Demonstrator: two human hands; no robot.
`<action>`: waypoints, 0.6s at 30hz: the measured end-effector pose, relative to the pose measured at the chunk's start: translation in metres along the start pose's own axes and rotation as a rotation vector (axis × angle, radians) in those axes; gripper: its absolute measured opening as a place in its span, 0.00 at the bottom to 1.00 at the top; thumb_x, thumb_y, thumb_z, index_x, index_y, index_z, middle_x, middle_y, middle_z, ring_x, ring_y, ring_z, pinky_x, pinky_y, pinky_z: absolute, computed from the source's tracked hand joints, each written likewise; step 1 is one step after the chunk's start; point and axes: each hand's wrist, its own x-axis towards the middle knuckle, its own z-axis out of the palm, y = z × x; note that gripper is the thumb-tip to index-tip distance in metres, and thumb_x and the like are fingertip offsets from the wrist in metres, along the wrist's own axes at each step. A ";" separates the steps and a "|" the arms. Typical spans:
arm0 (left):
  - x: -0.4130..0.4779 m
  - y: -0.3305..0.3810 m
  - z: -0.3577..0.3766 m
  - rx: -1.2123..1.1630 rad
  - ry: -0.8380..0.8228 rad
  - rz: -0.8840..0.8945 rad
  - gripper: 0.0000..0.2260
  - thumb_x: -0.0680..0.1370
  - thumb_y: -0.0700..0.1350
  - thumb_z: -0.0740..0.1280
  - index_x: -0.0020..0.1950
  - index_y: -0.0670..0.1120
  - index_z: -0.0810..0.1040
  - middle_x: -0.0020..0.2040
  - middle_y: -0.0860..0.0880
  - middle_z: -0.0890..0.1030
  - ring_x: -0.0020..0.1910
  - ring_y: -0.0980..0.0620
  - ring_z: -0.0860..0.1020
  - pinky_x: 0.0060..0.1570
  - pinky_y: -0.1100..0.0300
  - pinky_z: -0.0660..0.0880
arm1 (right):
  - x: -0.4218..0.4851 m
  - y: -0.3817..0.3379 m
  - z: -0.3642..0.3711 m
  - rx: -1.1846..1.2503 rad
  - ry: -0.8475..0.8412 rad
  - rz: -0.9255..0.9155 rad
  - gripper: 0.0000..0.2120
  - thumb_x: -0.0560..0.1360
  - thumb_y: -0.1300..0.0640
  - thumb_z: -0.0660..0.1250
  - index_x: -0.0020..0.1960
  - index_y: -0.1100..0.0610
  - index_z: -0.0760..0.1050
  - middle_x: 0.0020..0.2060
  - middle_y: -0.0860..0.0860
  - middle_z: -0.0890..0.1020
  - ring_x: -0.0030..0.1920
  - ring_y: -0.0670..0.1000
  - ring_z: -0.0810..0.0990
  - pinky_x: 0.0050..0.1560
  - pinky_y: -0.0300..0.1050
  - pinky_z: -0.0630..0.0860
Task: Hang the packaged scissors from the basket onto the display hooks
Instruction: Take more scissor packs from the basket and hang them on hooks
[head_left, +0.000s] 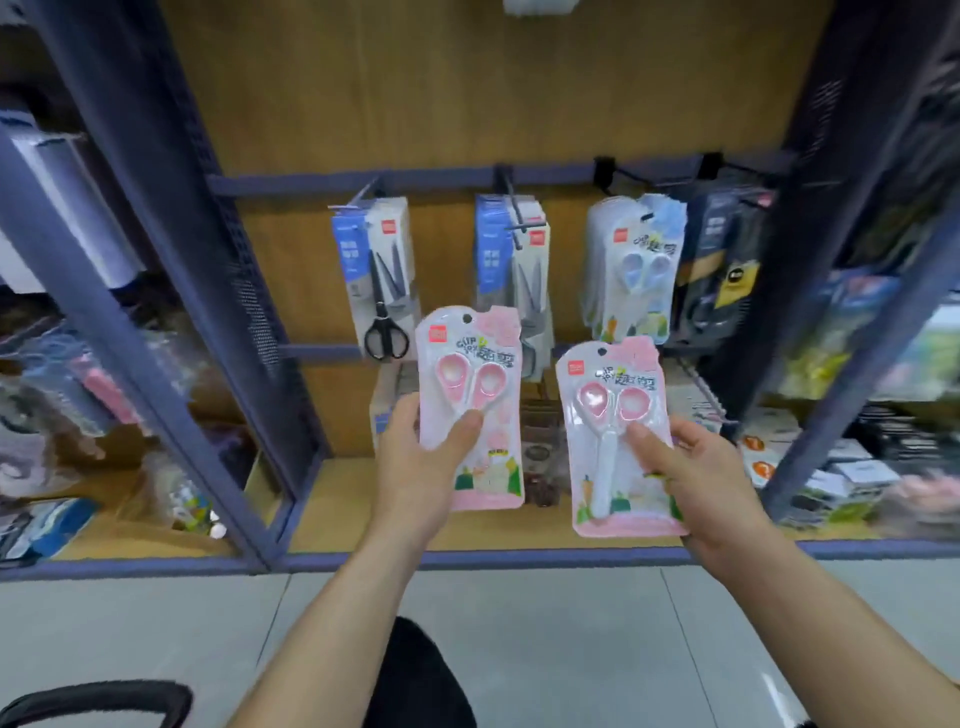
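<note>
Left thumb (465, 428) is pressed flat on the front of a pink scissors pack (467, 364), just under the handle loops. The other fingers are tucked behind the card, so the left hand (421, 467) is properly gripping it by the lower left side. The pack is upright with the hang hole at the top, maybe tilted a touch.

Same deal on the other side. Right thumb (644, 441) sits on the front of a second pink pack (597, 379), right beside the white blade cover, with the remaining fingers hidden behind the card. The right hand (711, 483) grips it from the lower right edge. This one sits a bit lower than the first, and the two packs are apart, not touching.

Both packs are held up in front of the display and neither is on a hook. Behind them a blue rail (311, 183) carries the hooks (511, 208), with four bunches hanging:
- far left, a black-handled scissors pack (382, 280)
- next, a grey scissors pack (514, 270), its bottom partly covered by the left hand's pack
- then a blue scissors pack (636, 265) in the same kiddie design
- far right, a dark pack (722, 260)

Underneath is a wooden shelf (353, 499) with small boxes, too blurry to read. Down at the bottom-left corner there's a black curved handle (93, 699) over the grey floor, and what it belongs to is impossible to tell.
</note>
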 end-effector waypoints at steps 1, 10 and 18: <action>0.006 0.002 0.015 0.001 -0.021 0.004 0.07 0.79 0.43 0.72 0.52 0.53 0.78 0.47 0.56 0.85 0.45 0.58 0.85 0.38 0.65 0.79 | 0.008 -0.002 -0.012 -0.025 0.016 -0.019 0.05 0.78 0.55 0.73 0.52 0.56 0.82 0.44 0.56 0.88 0.47 0.59 0.88 0.52 0.60 0.83; 0.064 0.007 0.098 0.014 -0.109 0.073 0.08 0.77 0.48 0.74 0.54 0.55 0.80 0.50 0.54 0.86 0.49 0.55 0.85 0.49 0.50 0.83 | 0.094 -0.032 -0.054 -0.073 0.076 -0.225 0.06 0.78 0.53 0.73 0.51 0.54 0.81 0.45 0.54 0.88 0.47 0.56 0.88 0.50 0.59 0.84; 0.073 -0.019 0.095 -0.075 -0.103 -0.008 0.11 0.75 0.50 0.74 0.56 0.53 0.80 0.49 0.54 0.87 0.47 0.54 0.86 0.39 0.58 0.83 | 0.156 -0.052 -0.018 -0.025 0.042 -0.284 0.09 0.78 0.53 0.73 0.55 0.55 0.80 0.45 0.50 0.89 0.46 0.52 0.88 0.48 0.54 0.85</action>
